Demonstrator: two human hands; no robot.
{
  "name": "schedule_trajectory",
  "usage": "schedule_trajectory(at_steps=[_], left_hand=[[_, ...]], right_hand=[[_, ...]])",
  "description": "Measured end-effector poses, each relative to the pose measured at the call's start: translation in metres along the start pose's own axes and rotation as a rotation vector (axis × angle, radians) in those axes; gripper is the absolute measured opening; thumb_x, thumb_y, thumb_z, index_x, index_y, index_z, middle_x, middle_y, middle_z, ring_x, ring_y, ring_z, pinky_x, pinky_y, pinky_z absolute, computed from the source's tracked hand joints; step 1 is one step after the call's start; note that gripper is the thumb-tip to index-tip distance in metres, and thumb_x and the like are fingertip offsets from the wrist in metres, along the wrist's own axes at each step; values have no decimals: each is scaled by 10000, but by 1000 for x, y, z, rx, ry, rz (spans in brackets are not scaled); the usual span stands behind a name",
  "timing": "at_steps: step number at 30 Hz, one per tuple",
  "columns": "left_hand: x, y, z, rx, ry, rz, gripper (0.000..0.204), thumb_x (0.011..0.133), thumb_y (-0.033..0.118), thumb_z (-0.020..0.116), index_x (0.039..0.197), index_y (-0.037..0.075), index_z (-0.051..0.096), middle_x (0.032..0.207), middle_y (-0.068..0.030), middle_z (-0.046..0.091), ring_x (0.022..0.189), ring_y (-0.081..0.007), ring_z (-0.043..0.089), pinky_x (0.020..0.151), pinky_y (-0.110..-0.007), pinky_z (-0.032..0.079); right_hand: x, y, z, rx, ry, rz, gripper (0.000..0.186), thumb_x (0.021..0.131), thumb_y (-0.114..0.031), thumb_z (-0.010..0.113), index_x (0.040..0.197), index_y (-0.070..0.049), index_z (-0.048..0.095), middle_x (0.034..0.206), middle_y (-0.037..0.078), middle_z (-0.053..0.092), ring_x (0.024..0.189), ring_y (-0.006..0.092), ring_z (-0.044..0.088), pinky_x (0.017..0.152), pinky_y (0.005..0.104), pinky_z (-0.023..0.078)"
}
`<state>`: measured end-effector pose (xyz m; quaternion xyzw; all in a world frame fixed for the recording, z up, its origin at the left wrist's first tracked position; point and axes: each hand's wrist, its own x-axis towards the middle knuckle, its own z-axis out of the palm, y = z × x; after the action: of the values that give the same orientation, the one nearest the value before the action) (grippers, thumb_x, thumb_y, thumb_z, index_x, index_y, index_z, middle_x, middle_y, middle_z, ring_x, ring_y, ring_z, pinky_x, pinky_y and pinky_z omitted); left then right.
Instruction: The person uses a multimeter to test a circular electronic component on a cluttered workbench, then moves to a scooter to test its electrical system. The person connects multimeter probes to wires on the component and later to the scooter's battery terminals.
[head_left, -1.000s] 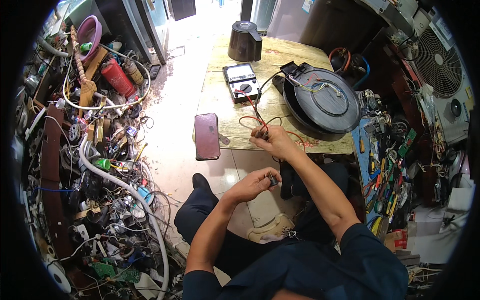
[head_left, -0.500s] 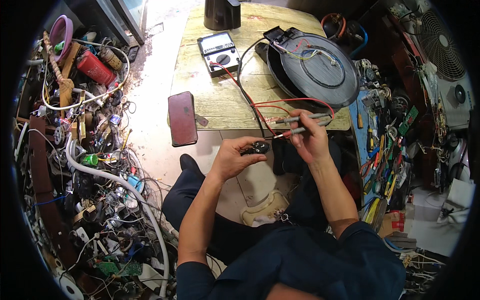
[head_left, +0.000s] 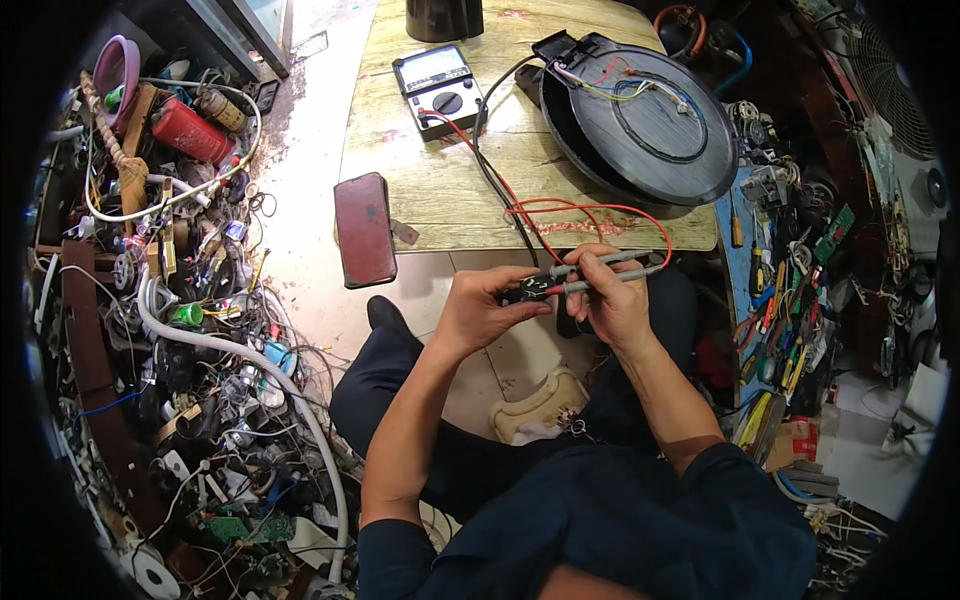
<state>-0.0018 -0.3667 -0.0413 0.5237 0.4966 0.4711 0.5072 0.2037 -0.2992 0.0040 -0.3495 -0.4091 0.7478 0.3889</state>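
My left hand (head_left: pixel 483 312) grips a black plug (head_left: pixel 525 289) below the table's front edge. My right hand (head_left: pixel 617 305) is closed on two test probes (head_left: pixel 627 258), their tips at the plug's pins; whether both make contact I cannot tell. Red and black leads run back to an analog multimeter (head_left: pixel 446 103) on the wooden table (head_left: pixel 385 150). A large round black appliance (head_left: pixel 650 130), with coloured wires exposed on its top, rests at the table's right, with a black cord. A dark red phone or wallet case (head_left: pixel 361 230) lies at the front left corner.
A dark jug (head_left: pixel 443 17) stands at the back of the table. Cables, parts and a red cylinder (head_left: pixel 190 132) are heaped along the left. Tools (head_left: pixel 768 330) crowd a blue surface at the right, near a fan grille (head_left: pixel 890 85). A cream stool (head_left: pixel 530 405) is between my legs.
My hands have come together: the left rose with the plug, and the right moved down from the table and then leftward, bringing the probes to the plug. The view also shifted.
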Motion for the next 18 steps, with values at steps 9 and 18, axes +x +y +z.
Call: schedule_trajectory(at_steps=[9,18], left_hand=[[2,0,0,65,4,48,428,816,61,880,1213,-4,734,987,-68,786,844,-89,711,733,-262,582],[4,4,2,111,31,112,482,800,64,886,1250,15,721,996,-91,792,815,-93,712,729,-263,577]], right_hand=[[2,10,2,-2,53,-57,268,1080,-224,574,1048,30,654,733,107,690,494,135,623,407,227,431],[2,12,3,0,94,-71,273,1083,-244,575,1042,17,648,705,95,678,485,121,611,405,220,428]])
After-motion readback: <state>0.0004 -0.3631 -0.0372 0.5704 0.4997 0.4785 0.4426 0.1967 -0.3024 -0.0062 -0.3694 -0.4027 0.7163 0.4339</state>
